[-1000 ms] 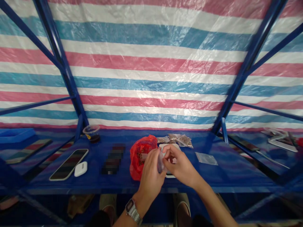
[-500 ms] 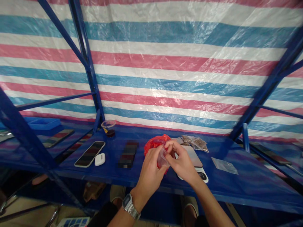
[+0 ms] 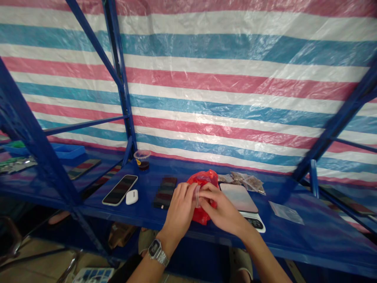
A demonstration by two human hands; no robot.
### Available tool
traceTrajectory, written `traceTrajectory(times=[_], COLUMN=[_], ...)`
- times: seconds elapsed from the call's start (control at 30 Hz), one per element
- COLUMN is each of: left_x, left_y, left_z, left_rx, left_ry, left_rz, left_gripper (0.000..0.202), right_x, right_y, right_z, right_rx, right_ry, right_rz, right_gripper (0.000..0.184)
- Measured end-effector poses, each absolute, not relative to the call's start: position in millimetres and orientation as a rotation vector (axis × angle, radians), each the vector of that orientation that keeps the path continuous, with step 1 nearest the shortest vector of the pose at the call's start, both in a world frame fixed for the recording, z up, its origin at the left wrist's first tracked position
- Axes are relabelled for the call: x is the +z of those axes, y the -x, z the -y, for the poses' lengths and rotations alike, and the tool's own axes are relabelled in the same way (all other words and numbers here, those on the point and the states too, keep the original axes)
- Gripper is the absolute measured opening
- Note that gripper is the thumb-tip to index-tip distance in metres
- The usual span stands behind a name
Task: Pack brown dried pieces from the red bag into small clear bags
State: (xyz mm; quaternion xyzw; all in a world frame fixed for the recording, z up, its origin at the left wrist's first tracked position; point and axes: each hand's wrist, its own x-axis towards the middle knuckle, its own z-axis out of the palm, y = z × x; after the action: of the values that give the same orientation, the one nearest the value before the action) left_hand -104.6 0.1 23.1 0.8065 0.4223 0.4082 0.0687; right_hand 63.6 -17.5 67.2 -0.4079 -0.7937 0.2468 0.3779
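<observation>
Over a crumpled red plastic bag [image 3: 206, 177], my two hands meet at a small clear plastic bag [image 3: 197, 195]. Fingers of my left hand [image 3: 182, 206] are closed on its left side, and the wrist wears a silver watch. My right hand [image 3: 220, 206] pinches the right side. Most of the small bag is hidden by the fingers, so its contents cannot be made out. To the right of my right hand lies a flat scale [image 3: 240, 197] with a dark display. Several clear bags of brown bits [image 3: 253, 183] lie behind the scale.
A flat clear bag [image 3: 286, 212] lies at right. Leftward are a dark rectangular object [image 3: 166, 190], white earbuds case [image 3: 132, 197], phone [image 3: 120, 190] and lidded cup of dark liquid [image 3: 143, 160]. Blue rack posts [image 3: 119, 70] flank the blue shelf [image 3: 282, 243].
My hands have tilted downward and the fingers now cover more of the small clear bag. The whole view has shifted slightly, with the shelf items appearing further right.
</observation>
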Motion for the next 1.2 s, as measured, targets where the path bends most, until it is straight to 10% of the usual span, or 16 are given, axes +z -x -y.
traceTrajectory(times=[0.63, 1.2], left_x=[25.5, -12.0], left_y=[80.5, 78.4], left_z=[-13.3, -5.8], left_rx=[1.056, 0.955], left_ry=[-2.339, -1.581], left_rz=[-1.254, -1.515], left_gripper=[0.008, 0.02], right_x=[62.1, 15.6], right_y=[-93.4, -85.3], right_z=[18.7, -32.4], right_rx=[0.461, 0.222], right_ry=[1.166, 1.457], right_rz=[2.119, 2.203], right_gripper=[0.037, 0.036])
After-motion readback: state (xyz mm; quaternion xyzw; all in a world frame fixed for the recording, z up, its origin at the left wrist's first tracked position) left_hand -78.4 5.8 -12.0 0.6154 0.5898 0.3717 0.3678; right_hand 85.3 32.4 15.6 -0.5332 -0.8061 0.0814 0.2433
